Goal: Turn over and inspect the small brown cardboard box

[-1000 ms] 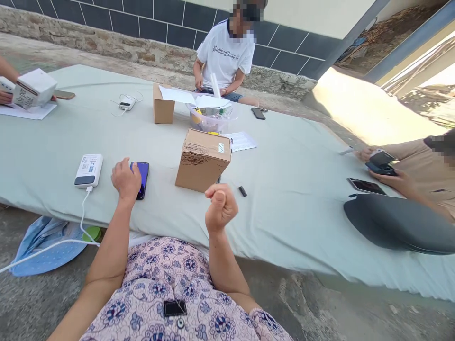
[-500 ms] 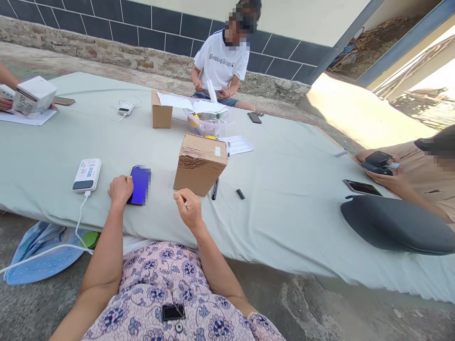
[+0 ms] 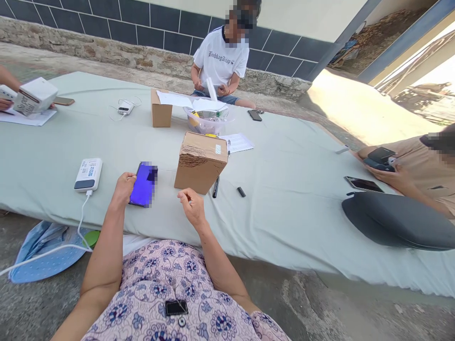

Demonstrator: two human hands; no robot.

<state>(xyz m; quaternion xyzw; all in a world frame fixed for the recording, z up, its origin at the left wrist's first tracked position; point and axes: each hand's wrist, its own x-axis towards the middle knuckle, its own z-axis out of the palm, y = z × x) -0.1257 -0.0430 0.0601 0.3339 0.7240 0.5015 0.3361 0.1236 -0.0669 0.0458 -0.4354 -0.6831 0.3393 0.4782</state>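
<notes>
The person's left hand (image 3: 124,187) grasps the left edge of a phone (image 3: 142,187) with a lit blue screen, thumb and fingers pinching its side. The phone is at the near side of the cloth-covered table (image 3: 284,161), left of the middle; whether it lies fully flat cannot be told. The right hand (image 3: 193,208) is loosely curled just in front of a tall cardboard box (image 3: 199,163), fingers bent inward; whether it clasps something small cannot be told.

To the left of the phone lies a white power bank (image 3: 88,174), with a white cable (image 3: 83,215) plugged into its near end and running down over the table edge. A black marker (image 3: 216,187) lies beside the box's right side, and a small black cap (image 3: 241,192) sits farther right.

Beyond the box stand a clear plastic basin (image 3: 202,127) and a smaller brown box (image 3: 161,116). A co-worker in a white shirt (image 3: 220,59) sits at the far side. At the right, another person holds a dark device (image 3: 379,159) near a black case (image 3: 398,220).
</notes>
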